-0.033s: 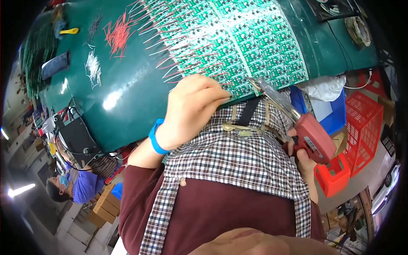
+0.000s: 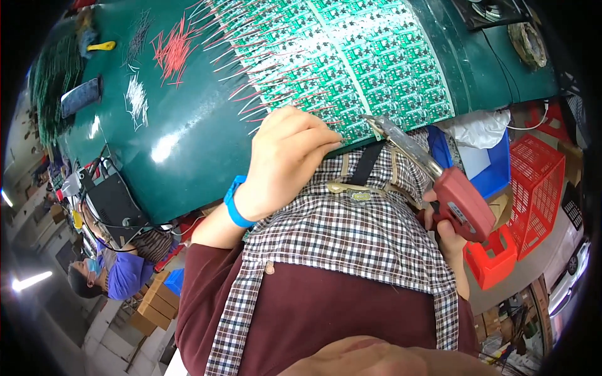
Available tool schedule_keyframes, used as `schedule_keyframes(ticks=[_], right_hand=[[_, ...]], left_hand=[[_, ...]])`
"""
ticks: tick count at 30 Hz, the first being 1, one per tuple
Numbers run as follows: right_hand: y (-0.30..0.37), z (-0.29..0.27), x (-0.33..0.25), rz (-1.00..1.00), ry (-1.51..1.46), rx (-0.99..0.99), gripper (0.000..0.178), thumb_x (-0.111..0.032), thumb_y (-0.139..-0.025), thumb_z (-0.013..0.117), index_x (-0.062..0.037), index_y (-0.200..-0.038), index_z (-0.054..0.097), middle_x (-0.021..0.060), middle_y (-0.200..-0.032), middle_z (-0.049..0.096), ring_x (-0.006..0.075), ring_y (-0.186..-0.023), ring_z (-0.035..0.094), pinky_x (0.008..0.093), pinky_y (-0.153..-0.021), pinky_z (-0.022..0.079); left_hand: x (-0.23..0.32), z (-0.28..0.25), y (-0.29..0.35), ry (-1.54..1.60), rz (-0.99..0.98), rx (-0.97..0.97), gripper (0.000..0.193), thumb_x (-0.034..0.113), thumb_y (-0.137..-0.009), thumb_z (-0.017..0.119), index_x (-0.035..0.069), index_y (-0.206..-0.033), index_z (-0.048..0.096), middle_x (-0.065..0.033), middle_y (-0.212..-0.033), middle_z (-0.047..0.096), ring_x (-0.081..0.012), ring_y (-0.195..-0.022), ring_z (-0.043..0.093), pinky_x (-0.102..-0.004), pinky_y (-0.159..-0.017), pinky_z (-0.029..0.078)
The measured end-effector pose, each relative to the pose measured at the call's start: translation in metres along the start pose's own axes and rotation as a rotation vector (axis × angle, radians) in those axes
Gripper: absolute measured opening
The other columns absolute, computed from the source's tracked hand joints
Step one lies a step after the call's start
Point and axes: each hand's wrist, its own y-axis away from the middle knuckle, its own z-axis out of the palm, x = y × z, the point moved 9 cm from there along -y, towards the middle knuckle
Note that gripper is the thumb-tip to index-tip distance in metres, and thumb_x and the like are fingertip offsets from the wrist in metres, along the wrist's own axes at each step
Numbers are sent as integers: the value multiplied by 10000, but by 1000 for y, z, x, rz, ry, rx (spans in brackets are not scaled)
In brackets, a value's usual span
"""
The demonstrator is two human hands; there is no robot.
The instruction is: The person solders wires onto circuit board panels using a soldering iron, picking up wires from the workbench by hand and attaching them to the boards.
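Panels of green circuit boards (image 2: 401, 81) lie at the table's front edge, with red and white wires (image 2: 251, 94) sticking out along their left side. My left hand (image 2: 290, 153), a blue band on its wrist, rests at the near corner of the boards. Its thumb and fingers are pinched together there; whatever they hold is hidden. A red soldering gun (image 2: 463, 203) is gripped in my right hand (image 2: 442, 229), partly hidden behind it. The long metal barrel points up and left, its tip over the nearest boards, a little right of my left fingertips.
Loose red wires (image 2: 172, 53), white wires (image 2: 136, 100) and dark wires (image 2: 138, 41) lie in piles on the green table (image 2: 194, 138). A phone (image 2: 81, 97) and stacked boards (image 2: 55, 81) are farther left. A blue bin (image 2: 495, 166) and red crate (image 2: 533, 188) stand right. Another person (image 2: 116, 276) sits left.
My left hand has shifted very slightly to the right, still pinched. The soldering gun stays almost in place, its barrel looking clearer than before.
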Motion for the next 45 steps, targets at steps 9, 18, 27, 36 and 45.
schedule_keyframes(ticks=[9, 18, 27, 36, 45], right_hand=[[7, -1, 8, 128, 49, -6, 590, -287, -774, 638, 46, -1197, 396, 152, -1060, 547, 97, -591, 453, 224, -541, 383], [2, -6, 14, 186, 40, 4, 603, -178, -694, 723, 70, -1164, 439, 75, -875, 602, 81, -711, 541, 195, -621, 441], [10, -11, 18, 188, 208, 89, 464, -359, -732, 674, 22, -939, 511, 43, -724, 499, 105, -582, 448, 230, -529, 358], [19, -21, 17, -13, 628, -105, 664, -228, -668, 733, 93, -1170, 440, 111, -944, 606, 112, -666, 560, 223, -629, 460], [16, -25, -21, -165, 120, 210, 664, -374, -753, 649, 23, -1214, 383, 121, -1036, 556, 113, -644, 512, 250, -579, 409]], left_hand=[[-8, 22, 0, -135, -170, -64, 100, 49, -634, 662, 99, -696, 603, -6, -672, 538, -189, -684, 477, -315, -639, 324], [-7, 23, 1, -171, -194, 16, 105, 65, -621, 649, 109, -667, 565, 4, -630, 493, -181, -654, 446, -317, -625, 313], [-10, 25, 1, -207, -226, 2, 109, 69, -612, 650, 112, -647, 557, 5, -629, 498, -182, -660, 451, -315, -625, 315], [-8, 24, 1, -221, -225, 0, 111, 64, -618, 643, 108, -638, 543, 4, -629, 497, -181, -659, 451, -315, -620, 310], [-1, 24, -1, -163, -234, -13, 92, 60, -631, 623, 89, -630, 537, -22, -635, 507, -205, -675, 473, -325, -640, 322]])
